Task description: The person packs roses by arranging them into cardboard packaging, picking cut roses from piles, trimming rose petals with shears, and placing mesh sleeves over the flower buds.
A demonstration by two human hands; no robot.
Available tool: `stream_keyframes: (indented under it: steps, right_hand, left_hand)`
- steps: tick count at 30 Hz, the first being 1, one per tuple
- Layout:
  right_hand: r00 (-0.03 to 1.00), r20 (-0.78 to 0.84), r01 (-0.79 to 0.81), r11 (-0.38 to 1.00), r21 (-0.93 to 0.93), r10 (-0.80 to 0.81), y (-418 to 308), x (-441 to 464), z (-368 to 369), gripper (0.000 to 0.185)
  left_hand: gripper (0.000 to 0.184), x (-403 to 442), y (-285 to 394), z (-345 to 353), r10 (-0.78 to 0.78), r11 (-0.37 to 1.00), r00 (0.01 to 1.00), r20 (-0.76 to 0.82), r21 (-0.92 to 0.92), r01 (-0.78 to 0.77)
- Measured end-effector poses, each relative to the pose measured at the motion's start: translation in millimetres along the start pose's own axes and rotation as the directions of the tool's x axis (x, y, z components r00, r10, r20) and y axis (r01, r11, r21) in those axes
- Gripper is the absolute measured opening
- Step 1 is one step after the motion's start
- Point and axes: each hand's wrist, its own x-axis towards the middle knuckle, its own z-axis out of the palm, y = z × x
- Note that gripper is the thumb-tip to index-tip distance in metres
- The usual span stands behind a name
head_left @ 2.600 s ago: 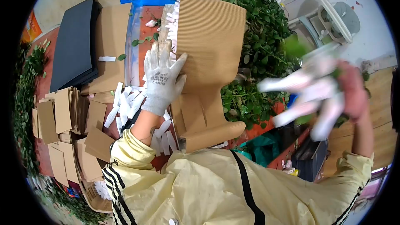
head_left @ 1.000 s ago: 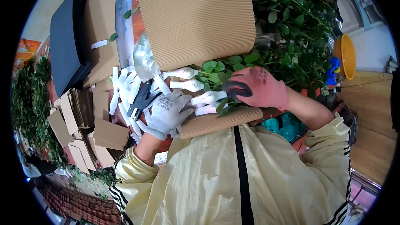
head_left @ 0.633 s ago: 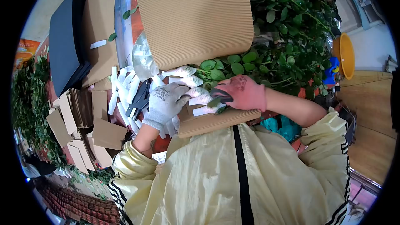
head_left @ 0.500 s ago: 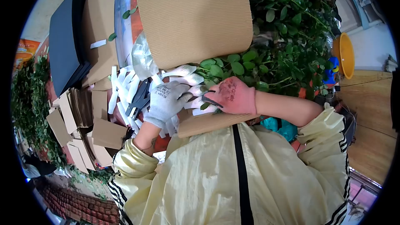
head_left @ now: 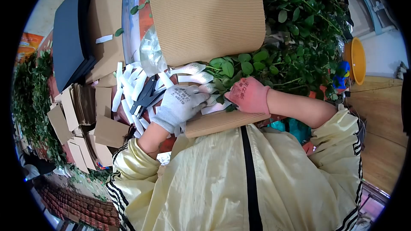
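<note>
My left hand, in a white glove, lies over a row of white mesh sleeves, its fingers curled onto one of them. The sleeves cover the ends of leafy stems; whatever is inside them is hidden. Beside it my right hand, in a pink glove, is closed at the base of a lower sleeve, where green leaves poke out. Its fingertips are partly hidden. Under both hands runs a corrugated cardboard sheet, whose larger part extends beyond the sleeves.
Loose white sleeves lie piled on the left around a black stapler-like tool. Folded cardboard pieces and dark sheets are farther left. A heap of leafy stems fills the right, near a yellow basin.
Both hands have shifted slightly right, and my left fingers now reach farther over the sleeves. The right hand has turned, with its fingers tucked lower. The whole view has also shifted a little.
</note>
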Motion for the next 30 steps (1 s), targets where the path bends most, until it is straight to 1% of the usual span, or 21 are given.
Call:
stream_keyframes:
  steps: [2,4,6,7,9,11,12,13,15,16,17,18,19,23,24,25,26,27,28,29,30]
  right_hand:
    - [0.999,-0.023,0.026,1.000,0.016,-0.026,0.0,-1.2,1.5,0.024]
    - [0.997,-0.051,0.058,0.998,0.027,-0.057,1.8,0.4,-1.1,0.025]
    - [0.994,-0.076,0.093,0.966,0.241,-0.076,3.2,-1.1,-6.9,0.027]
    - [0.994,-0.075,0.090,0.966,0.243,-0.074,2.8,1.0,-2.4,0.027]
    - [0.969,-0.229,0.155,0.951,0.268,-0.093,3.2,6.2,9.1,0.030]
    - [0.971,-0.225,0.142,0.956,0.257,-0.084,4.5,5.1,10.1,0.027]
    - [0.972,-0.220,0.138,0.960,0.242,-0.084,4.4,5.5,9.8,0.024]
    - [0.972,-0.220,0.140,0.960,0.242,-0.087,3.4,7.1,8.4,0.024]
    - [0.993,-0.097,0.086,0.968,0.235,-0.065,-2.3,10.6,0.8,0.024]
    - [0.993,-0.096,0.087,0.968,0.237,-0.065,-6.3,11.5,-5.6,0.024]
    - [0.996,-0.050,0.090,0.969,0.228,-0.080,-10.4,12.3,-14.7,0.024]
    - [0.996,-0.003,0.092,0.971,0.222,-0.094,-13.8,12.0,-19.4,0.025]
    - [0.972,-0.199,0.170,0.960,0.222,-0.126,-13.4,13.6,-4.9,0.025]
    - [0.980,-0.190,0.109,0.963,0.245,-0.062,-16.9,20.2,0.0,0.027]
    - [0.990,-0.129,0.083,0.975,0.204,-0.057,-16.5,21.4,1.9,0.030]
    - [0.997,-0.066,0.056,0.985,0.165,-0.046,-16.8,21.8,3.2,0.034]
    - [0.997,-0.065,0.057,0.984,0.169,-0.046,-16.0,22.9,3.4,0.034]
    - [0.997,-0.057,0.058,0.986,0.159,-0.049,-14.3,24.8,3.0,0.035]
    - [0.997,-0.048,0.059,0.987,0.149,-0.053,-14.3,25.5,2.8,0.035]
    - [0.997,-0.050,0.062,0.987,0.150,-0.055,-15.2,23.4,1.7,0.035]
    - [0.993,-0.090,0.093,0.981,0.172,-0.079,-14.8,20.1,-0.7,0.030]
  left_hand:
    - [0.020,3.9,6.9,-3.0,0.022,0.998,1.000,-0.010,0.064,-0.021]
    - [0.020,4.7,-1.3,-1.1,0.009,0.999,1.000,-0.012,0.040,-0.008]
    - [0.020,3.4,-6.0,2.2,0.003,1.000,1.000,-0.010,0.011,-0.003]
    - [0.021,3.2,-7.5,3.7,0.011,1.000,1.000,-0.013,0.012,-0.010]
    - [0.022,5.4,-9.6,4.4,0.027,1.000,1.000,-0.015,0.012,-0.027]
    - [0.024,5.8,-11.8,3.8,-0.028,0.996,0.998,0.055,-0.077,0.032]
    - [0.024,6.0,-9.9,2.1,-0.029,0.996,0.998,0.056,-0.078,0.033]
    - [0.025,6.2,-6.2,-1.5,-0.016,0.997,0.999,0.028,-0.068,0.018]
    - [0.026,6.4,-6.2,1.1,-0.004,0.998,1.000,0.004,-0.061,0.004]
    - [0.026,7.6,-10.1,8.7,0.010,0.999,0.999,-0.034,-0.041,-0.011]
    - [0.026,8.8,-13.1,13.3,0.024,1.000,0.997,-0.074,-0.017,-0.025]
    - [0.026,9.4,-12.9,14.8,0.023,1.000,0.997,-0.074,-0.017,-0.025]
    - [0.026,10.3,-11.3,16.4,0.013,1.000,0.997,-0.072,-0.013,-0.014]
    - [0.026,1.8,-4.6,4.9,-0.007,1.000,0.997,-0.074,0.008,0.008]
    - [0.026,-4.2,-1.9,-3.4,-0.010,1.000,0.997,-0.072,0.011,0.011]
    - [0.027,-11.8,1.5,-14.0,-0.126,0.992,0.989,0.072,-0.001,0.126]
    - [0.029,-18.2,5.1,-20.8,-0.236,0.971,0.948,0.214,0.004,0.240]
    - [0.030,-22.7,8.2,-22.9,-0.253,0.967,0.942,0.222,0.081,0.241]
    - [0.030,-23.4,8.0,-20.5,-0.255,0.967,0.940,0.226,0.082,0.243]
    - [0.029,-23.8,6.0,-16.3,-0.235,0.972,0.933,0.273,0.074,0.223]
    - [0.029,-24.2,3.1,-11.8,-0.215,0.977,0.924,0.317,0.068,0.204]
